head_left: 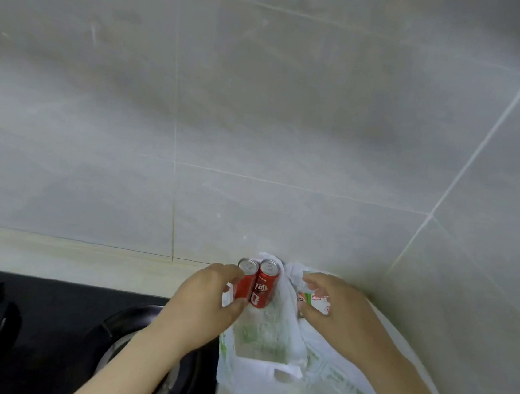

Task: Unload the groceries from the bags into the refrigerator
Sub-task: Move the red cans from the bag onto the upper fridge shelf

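Note:
Two red soda cans stand upright side by side at the back of the counter, the left can (244, 281) and the right can (263, 285). My left hand (205, 303) wraps around the left can. A white plastic grocery bag (270, 358) with green print lies open just to the right of the cans. My right hand (333, 313) grips the bag's upper edge beside a packet with red and green print (316, 300) that shows through the plastic. The refrigerator is not in view.
A black gas hob (56, 320) with two burners fills the lower left, its right burner (128, 337) under my left forearm. Grey tiled walls meet in a corner behind the bag. A pale counter strip (69, 260) runs along the back wall.

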A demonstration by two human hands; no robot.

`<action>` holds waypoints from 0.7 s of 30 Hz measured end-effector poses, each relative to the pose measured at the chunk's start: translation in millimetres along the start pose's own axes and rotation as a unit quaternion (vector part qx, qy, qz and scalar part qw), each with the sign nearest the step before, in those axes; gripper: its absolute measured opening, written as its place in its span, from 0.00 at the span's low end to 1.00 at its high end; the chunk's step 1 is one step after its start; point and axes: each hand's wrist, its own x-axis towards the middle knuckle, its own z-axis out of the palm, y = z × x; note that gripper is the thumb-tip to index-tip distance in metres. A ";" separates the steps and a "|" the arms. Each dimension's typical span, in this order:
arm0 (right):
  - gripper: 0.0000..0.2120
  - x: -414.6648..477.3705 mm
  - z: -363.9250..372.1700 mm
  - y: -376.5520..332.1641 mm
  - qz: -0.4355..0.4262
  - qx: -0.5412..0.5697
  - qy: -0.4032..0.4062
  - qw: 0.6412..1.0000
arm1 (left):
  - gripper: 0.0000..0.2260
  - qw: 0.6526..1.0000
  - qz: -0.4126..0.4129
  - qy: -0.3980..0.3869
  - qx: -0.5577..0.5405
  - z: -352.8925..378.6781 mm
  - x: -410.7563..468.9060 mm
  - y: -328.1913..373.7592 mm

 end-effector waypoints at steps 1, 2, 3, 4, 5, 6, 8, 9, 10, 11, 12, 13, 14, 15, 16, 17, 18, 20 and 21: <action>0.18 7.8 1.8 2.0 0.001 -0.006 -0.005 1.000 | 0.14 1.000 -0.004 -0.002 0.000 2.9 6.0 -4.6; 0.17 16.3 3.6 3.9 0.000 -0.012 -0.011 1.000 | 0.13 1.000 -0.008 -0.003 0.000 5.7 11.9 -8.6; 0.15 25.7 6.1 5.9 -0.001 -0.014 -0.017 1.000 | 0.13 1.000 -0.012 -0.005 -0.001 8.6 18.0 -12.2; 0.15 35.4 9.3 8.3 -0.002 -0.013 -0.024 1.000 | 0.13 1.000 -0.016 -0.008 -0.001 11.6 23.9 -15.8; 0.15 45.5 14.0 11.4 -0.002 -0.011 -0.032 0.999 | 0.13 1.000 -0.019 -0.010 0.001 15.0 30.0 -19.8; 0.16 55.7 19.9 15.1 -0.003 -0.009 -0.042 0.999 | 0.12 1.000 -0.022 -0.013 0.002 18.9 36.0 -24.6; 0.19 74.8 35.1 25.0 -0.003 -0.007 -0.065 0.998 | 0.13 0.999 -0.031 -0.018 0.006 28.9 46.2 -35.8; 0.19 83.7 43.6 31.0 -0.002 -0.006 -0.078 0.997 | 0.14 0.999 -0.038 -0.021 0.008 35.0 51.1 -41.9; 0.20 91.4 51.4 36.8 -0.001 -0.005 -0.088 0.996 | 0.14 0.999 -0.046 -0.025 0.008 41.3 56.0 -47.5; 0.20 98.2 58.1 42.2 0.004 0.002 -0.096 0.995 | 0.14 0.998 -0.053 -0.027 0.006 47.2 61.5 -52.0; 0.20 104.5 63.6 47.1 0.008 0.011 -0.101 0.995 | 0.14 0.998 -0.060 -0.028 0.004 53.6 67.9 -55.7; 0.20 111.2 68.3 52.0 0.012 0.018 -0.103 0.994 | 0.14 0.998 -0.065 -0.028 0.002 60.0 75.3 -58.2; 0.19 117.9 72.2 56.4 0.013 0.020 -0.103 0.994 | 0.13 0.997 -0.066 -0.030 0.003 66.3 82.9 -59.6; 0.19 124.6 76.1 60.8 0.016 0.018 -0.102 0.994 | 0.13 0.997 -0.065 -0.033 0.006 72.6 91.0 -60.1; 0.20 131.1 79.6 65.2 0.016 0.014 -0.101 0.995 | 0.14 0.997 -0.065 -0.036 0.006 79.0 98.9 -60.2; 0.20 136.9 83.8 69.4 0.016 0.010 -0.101 0.995 | 0.15 0.997 -0.066 -0.037 0.005 85.0 105.9 -60.7; 0.20 141.6 88.4 73.5 0.016 0.007 -0.100 0.995 | 0.17 0.997 -0.067 -0.038 0.005 91.0 112.2 -62.1; 0.22 148.5 97.6 80.7 0.017 0.010 -0.099 0.995 | 0.19 0.997 -0.071 -0.039 0.009 101.3 122.4 -65.9; 0.22 151.6 102.6 84.4 0.018 0.014 -0.101 0.995 | 0.19 0.997 -0.073 -0.037 0.010 105.5 126.7 -68.3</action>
